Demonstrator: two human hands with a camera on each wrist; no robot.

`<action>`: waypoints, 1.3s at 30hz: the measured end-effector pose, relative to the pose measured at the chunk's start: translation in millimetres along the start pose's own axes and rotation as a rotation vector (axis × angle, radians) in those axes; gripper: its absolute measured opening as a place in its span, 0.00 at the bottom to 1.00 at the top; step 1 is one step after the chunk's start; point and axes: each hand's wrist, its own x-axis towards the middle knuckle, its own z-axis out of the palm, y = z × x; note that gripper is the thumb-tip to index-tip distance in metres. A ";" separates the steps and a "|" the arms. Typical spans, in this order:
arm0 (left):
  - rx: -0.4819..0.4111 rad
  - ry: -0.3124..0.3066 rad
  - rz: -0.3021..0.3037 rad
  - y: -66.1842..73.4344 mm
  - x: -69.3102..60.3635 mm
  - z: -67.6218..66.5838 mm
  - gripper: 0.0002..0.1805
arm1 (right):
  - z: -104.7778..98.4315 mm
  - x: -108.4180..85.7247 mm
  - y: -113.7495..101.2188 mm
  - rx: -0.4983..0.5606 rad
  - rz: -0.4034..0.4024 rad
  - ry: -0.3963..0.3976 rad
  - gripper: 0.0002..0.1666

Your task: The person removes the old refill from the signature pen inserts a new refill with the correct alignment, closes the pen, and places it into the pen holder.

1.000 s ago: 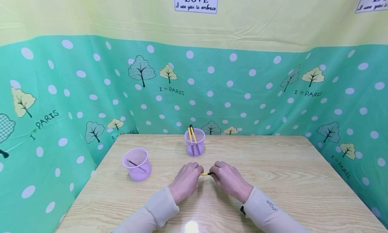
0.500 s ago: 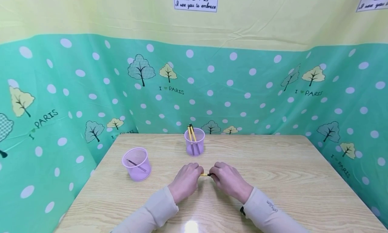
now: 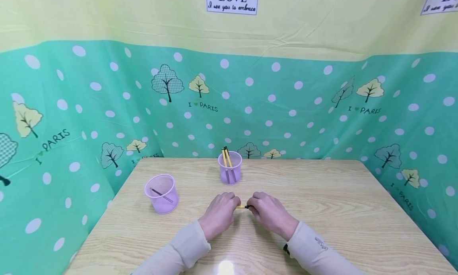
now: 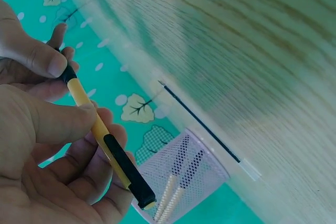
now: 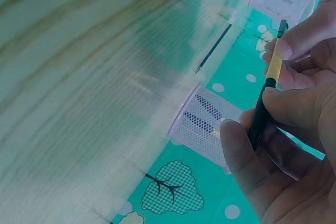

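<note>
Both hands hold one ballpoint pen (image 4: 86, 100) low over the table, in the middle of the head view. It has a yellow barrel, a black clip and a black front section. My left hand (image 3: 221, 212) pinches the yellow barrel between thumb and fingers. Thumb and fingers of my right hand (image 3: 269, 211) grip the black front section (image 5: 258, 116). From above, the fingers hide most of the pen. A thin dark pen refill (image 4: 202, 121) with a clear end lies on the table in both wrist views; I cannot make it out in the head view.
Beyond the hands stands a purple mesh cup (image 3: 229, 177) with yellow-and-black pens (image 3: 227, 157) upright in it. To the left, another purple mesh cup (image 3: 162, 201) has a dark thin rod (image 3: 159, 193) leaning inside. A green dotted curtain (image 3: 286, 108) borders the wooden table (image 3: 340, 211).
</note>
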 end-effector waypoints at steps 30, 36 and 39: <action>-0.045 0.076 -0.031 -1.9 -4.2 4.8 0.15 | 2.0 -0.4 -0.1 0.049 0.008 -0.044 0.05; -0.068 0.078 -0.025 -2.3 -4.9 4.5 0.16 | 2.4 -0.4 -0.2 0.058 0.002 -0.037 0.06; -0.080 0.085 -0.016 -3.1 -5.4 5.2 0.16 | 2.3 -0.4 0.2 0.060 0.000 -0.032 0.06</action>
